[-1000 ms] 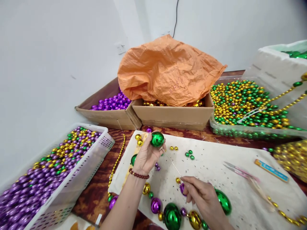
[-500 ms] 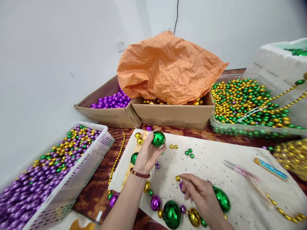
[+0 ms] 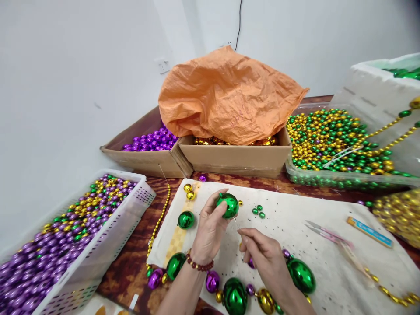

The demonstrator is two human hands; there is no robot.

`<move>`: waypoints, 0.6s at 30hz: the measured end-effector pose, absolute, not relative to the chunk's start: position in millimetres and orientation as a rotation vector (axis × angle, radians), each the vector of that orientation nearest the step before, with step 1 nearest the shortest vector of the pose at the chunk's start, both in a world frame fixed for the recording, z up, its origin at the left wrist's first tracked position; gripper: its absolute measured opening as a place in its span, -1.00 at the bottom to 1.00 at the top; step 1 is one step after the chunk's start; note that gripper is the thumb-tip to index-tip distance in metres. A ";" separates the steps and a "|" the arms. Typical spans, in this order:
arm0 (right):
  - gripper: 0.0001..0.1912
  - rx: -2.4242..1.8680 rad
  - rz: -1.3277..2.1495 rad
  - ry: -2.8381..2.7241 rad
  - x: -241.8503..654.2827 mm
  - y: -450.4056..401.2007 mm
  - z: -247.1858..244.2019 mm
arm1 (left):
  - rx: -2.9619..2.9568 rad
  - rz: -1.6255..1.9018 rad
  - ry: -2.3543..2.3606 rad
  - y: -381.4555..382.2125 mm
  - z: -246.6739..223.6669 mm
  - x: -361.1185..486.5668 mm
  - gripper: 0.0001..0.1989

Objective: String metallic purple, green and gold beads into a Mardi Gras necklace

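L fingers (image 3: 220,212) clamped on lg grn ball (image 3: 231,204), R fingers (image 3: 252,235) pinched on thin rod (image 3: 235,222) nr ball's lower edge.

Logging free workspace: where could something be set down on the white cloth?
Free: the white cloth, dark-flecked but otherwise bare, between the small green beads and the scissors. Crowded: among large beads at the near side, and around the left hand and right hand.

Mirror-glossy green ball (image 3: 231,204), matt cloth (image 3: 315,258), crinkled orange sheeting (image 3: 229,96), dull cardboard box (image 3: 234,159), smooth plastic basket (image 3: 103,249).
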State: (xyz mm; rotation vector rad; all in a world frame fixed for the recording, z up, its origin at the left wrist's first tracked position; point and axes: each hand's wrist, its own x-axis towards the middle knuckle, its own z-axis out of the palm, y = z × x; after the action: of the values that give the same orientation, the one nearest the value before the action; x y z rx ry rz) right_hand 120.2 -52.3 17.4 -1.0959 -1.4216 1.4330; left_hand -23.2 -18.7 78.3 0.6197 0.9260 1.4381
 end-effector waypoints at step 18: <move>-0.71 -1.033 1.601 -1.033 131.9 -30.1 18.2 | 1.244 1.279 1.356 -1.9 56.2 -47.4 -0.66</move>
State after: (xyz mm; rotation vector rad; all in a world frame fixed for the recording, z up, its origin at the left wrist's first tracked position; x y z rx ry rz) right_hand 131.9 -30.1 18.2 -1.0332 -1.0334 1.6010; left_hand -47.4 -1.9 56.2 1.2443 1.3558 1.2793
